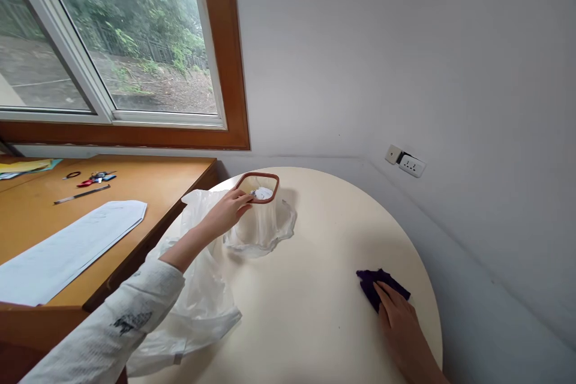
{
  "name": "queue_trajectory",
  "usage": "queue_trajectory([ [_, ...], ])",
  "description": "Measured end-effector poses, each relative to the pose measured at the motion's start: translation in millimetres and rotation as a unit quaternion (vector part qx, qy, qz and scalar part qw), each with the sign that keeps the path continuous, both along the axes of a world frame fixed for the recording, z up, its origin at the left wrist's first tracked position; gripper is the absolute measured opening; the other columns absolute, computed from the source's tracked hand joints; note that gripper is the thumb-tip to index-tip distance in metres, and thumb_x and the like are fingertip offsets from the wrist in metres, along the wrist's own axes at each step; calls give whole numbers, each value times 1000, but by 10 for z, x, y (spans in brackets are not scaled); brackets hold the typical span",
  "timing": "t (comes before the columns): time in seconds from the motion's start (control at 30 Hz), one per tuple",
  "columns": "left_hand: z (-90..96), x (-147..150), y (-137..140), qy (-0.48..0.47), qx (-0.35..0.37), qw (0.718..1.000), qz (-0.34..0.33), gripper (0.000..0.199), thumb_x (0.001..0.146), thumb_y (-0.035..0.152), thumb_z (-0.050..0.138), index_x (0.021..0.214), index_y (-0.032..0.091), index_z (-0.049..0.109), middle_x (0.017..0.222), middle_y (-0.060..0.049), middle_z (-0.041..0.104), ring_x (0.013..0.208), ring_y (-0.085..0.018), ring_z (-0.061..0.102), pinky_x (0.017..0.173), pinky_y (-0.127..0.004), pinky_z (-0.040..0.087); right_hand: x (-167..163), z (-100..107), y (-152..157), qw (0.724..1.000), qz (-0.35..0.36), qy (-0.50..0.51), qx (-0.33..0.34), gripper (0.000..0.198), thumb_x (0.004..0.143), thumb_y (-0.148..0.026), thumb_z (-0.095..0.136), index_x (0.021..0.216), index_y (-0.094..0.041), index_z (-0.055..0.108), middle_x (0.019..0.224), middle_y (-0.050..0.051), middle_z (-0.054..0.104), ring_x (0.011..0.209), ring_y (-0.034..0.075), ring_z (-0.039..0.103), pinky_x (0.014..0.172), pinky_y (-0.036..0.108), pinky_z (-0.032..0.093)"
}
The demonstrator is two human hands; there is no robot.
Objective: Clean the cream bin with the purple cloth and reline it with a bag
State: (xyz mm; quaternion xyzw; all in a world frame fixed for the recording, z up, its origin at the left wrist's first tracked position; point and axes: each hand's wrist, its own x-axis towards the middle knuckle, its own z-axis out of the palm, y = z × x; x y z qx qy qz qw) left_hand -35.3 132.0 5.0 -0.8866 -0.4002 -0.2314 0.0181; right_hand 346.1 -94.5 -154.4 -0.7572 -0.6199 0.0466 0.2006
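My left hand point(234, 210) reaches to a small bin point(277, 180) with a brown rounded-square rim, its fingers closed over the near left side of the rim. A translucent plastic liner point(265, 228) hangs down around the bin's outside and spreads on the table. Inside lies something white and crumpled point(263, 192), close to my fingertips. On the right, my right hand point(398, 315) presses a folded dark purple cloth point(371, 288) against the tabletop, fingers bent over it. The palm side of that hand is hidden.
The round cream table point(315, 288) stands against the wall. A large white plastic bag point(198, 306) lies under my left forearm. The wooden desk point(166, 174) at left bears paper sheets point(76, 246), a pen point(83, 194) and keys point(99, 177). A wall socket point(411, 165) is at right.
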Motion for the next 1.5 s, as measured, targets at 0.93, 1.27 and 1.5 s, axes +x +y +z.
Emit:
queue_trajectory([
  [0.93,-754,-828,-1423,181,-306,909,220,67,83,44,42,141,22,20,144,-21,24,135,-35,9,100,-65,8,-2427,440,861,919,389,30,-50,49,92,-32,26,140,-18,25,147,11,22,135,25,19,106,52,14],
  [1.27,-596,-1212,-828,212,-311,921,103,63,77,30,53,136,29,31,142,-12,35,136,-31,13,105,-60,9,-2866,383,1195,950,303,78,8,55,90,-37,32,139,-14,25,145,15,27,133,27,22,104,52,18],
  [1.5,-418,-1075,-1027,192,-170,955,152,46,85,45,41,129,31,42,137,-11,40,127,-34,36,102,-58,24,-2273,616,1013,926,331,151,101,14,83,-23,50,94,-22,59,120,6,54,115,20,46,100,42,26],
])
